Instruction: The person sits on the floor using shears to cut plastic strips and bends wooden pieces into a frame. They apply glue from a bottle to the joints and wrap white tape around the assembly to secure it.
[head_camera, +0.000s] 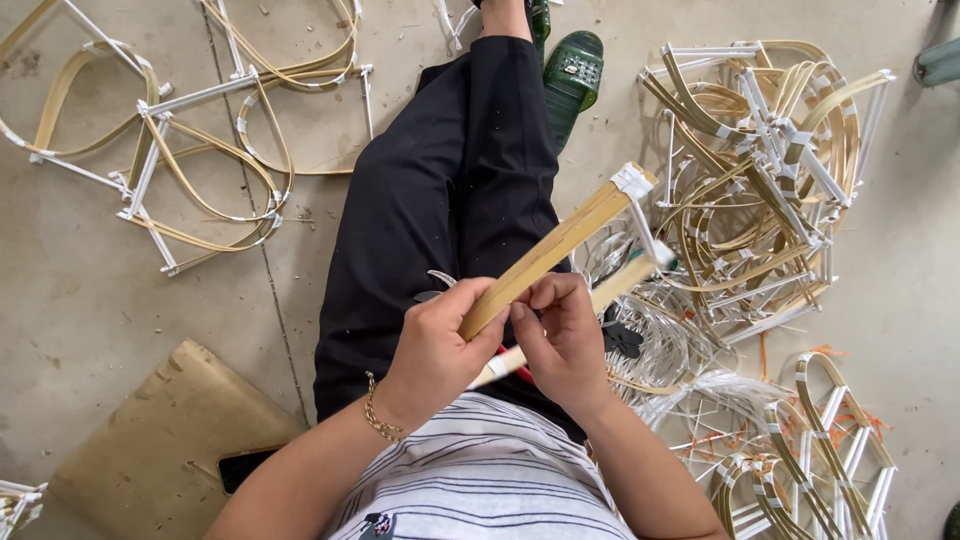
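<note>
While the concrete floor (90, 300) spreads widest beneath everything, the person's black-trousered lap (450, 200) serves as the landmark at its middle. Beyond and to the right of the lap lies a big heap of finished bamboo frames (770, 170), bent strips bound in white at the joints; beyond and to its left lie several flatter looped frames (190, 150); beside its near left edge sits a brown cardboard sheet (150, 440) with a dark phone (240, 465) half on it. A green sandal (572, 70) rests at the far end of the lap. Just above the lap's near end, the bundle of bamboo strips (560, 245) slants up to the right, its far tip wrapped in white tape. The left hand (435, 355) is closed around the bundle's lower end; the right hand (560, 335) pinches the strips just beside it, fingers curled, with a red-handled tool (515, 370) apparently tucked beneath. Judging by this, the strips are being aligned for binding, and the next move seems to call for a firm, steady grip so they stay flush.
</note>
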